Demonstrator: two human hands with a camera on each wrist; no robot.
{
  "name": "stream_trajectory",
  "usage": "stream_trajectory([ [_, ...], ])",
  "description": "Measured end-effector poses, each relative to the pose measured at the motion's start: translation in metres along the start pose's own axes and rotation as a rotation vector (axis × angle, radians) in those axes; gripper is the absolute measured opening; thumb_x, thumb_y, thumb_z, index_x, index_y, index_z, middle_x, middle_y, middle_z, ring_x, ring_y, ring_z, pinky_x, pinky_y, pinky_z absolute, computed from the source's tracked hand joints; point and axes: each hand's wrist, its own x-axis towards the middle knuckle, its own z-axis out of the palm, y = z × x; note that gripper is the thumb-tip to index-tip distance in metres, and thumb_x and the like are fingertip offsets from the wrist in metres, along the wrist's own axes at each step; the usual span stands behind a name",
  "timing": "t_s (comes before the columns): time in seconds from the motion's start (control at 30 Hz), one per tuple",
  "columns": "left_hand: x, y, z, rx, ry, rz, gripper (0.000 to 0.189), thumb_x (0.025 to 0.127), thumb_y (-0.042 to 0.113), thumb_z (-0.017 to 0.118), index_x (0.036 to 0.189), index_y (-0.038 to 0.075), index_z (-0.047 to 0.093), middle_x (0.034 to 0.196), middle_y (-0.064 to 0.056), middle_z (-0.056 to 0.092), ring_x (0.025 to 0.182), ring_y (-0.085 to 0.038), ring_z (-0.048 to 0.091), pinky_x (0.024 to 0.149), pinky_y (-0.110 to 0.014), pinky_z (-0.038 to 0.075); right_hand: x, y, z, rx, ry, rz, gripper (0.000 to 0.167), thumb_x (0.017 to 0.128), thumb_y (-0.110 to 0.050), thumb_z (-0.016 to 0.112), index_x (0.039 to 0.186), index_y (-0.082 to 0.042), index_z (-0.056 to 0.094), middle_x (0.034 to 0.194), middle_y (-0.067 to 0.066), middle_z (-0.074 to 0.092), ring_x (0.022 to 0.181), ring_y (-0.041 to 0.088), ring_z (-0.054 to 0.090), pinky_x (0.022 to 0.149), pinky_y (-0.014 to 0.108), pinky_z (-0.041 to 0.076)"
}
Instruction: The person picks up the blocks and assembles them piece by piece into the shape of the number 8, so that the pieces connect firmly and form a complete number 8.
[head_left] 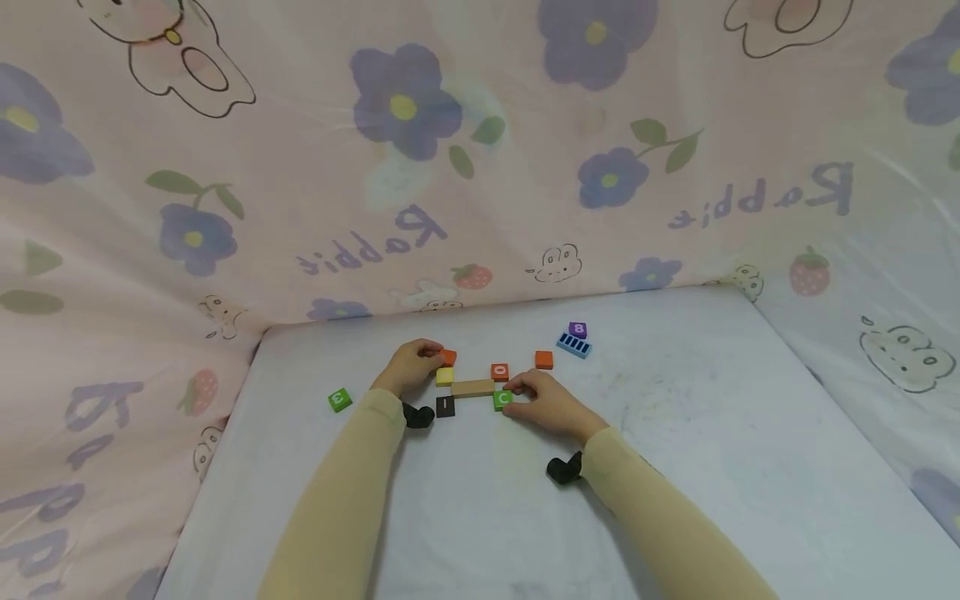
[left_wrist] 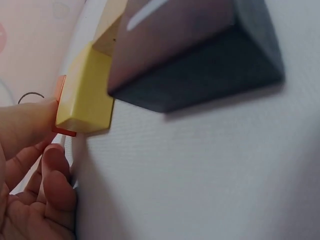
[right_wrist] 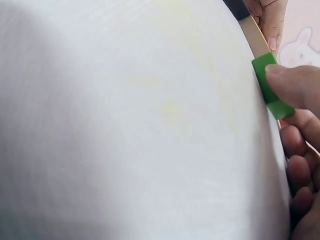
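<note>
My left hand point(head_left: 408, 367) pinches an orange block point(head_left: 447, 357) right behind a yellow block point(head_left: 445, 377). In the left wrist view only a thin strip of the orange block point(left_wrist: 60, 95) shows past the yellow block point(left_wrist: 85, 95). My right hand point(head_left: 551, 404) grips a green block point(head_left: 502, 401) marked like a C, its thumb on the green block point(right_wrist: 265, 80) in the right wrist view. Between the two sides lies a plain wooden bar point(head_left: 472, 389). A black block point(head_left: 446, 407) sits at its left front, and an orange-red block point(head_left: 499, 372) at its right rear.
Off to the left lies another green block point(head_left: 340, 400). Behind my right hand are an orange block point(head_left: 543, 360), a blue slotted piece point(head_left: 573, 345) and a purple block point(head_left: 577, 329). Patterned cloth point(head_left: 480, 208) rises behind the white tabletop point(head_left: 480, 517).
</note>
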Motion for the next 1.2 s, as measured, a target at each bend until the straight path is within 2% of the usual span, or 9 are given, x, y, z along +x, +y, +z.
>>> stream_trajectory([
  [0.23,0.002,-0.0038,0.002,0.001,0.003,0.003,0.029,0.095,0.025,0.062,0.122,0.013,0.063,0.114,-0.007,0.06,0.104,-0.024,0.052,0.093,-0.039,0.04,0.0001,0.0013,-0.0001,-0.006,-0.001,0.013,0.037,0.082,-0.04,0.077,0.114,-0.027,0.065,0.111,-0.007,0.056,0.104,0.017,0.049,0.098,0.04,0.039],
  [0.67,-0.0009,0.0004,0.0006,0.016,-0.01,0.006,0.03,0.095,0.025,0.062,0.122,0.012,0.063,0.119,-0.009,0.06,0.109,-0.026,0.051,0.098,-0.043,0.038,0.0003,-0.0001,-0.0003,0.013,-0.001,-0.001,0.034,0.082,-0.035,0.078,0.113,-0.026,0.065,0.109,-0.005,0.056,0.104,0.019,0.049,0.097,0.038,0.038],
  [1.2,-0.0041,0.0012,0.0004,0.015,-0.015,-0.007,0.031,0.096,0.025,0.06,0.124,0.014,0.061,0.123,-0.009,0.057,0.113,-0.027,0.049,0.101,-0.046,0.036,0.0013,0.0027,0.0005,0.024,0.001,0.0,0.037,0.08,-0.038,0.079,0.113,-0.026,0.065,0.109,-0.005,0.056,0.103,0.019,0.048,0.095,0.039,0.038],
])
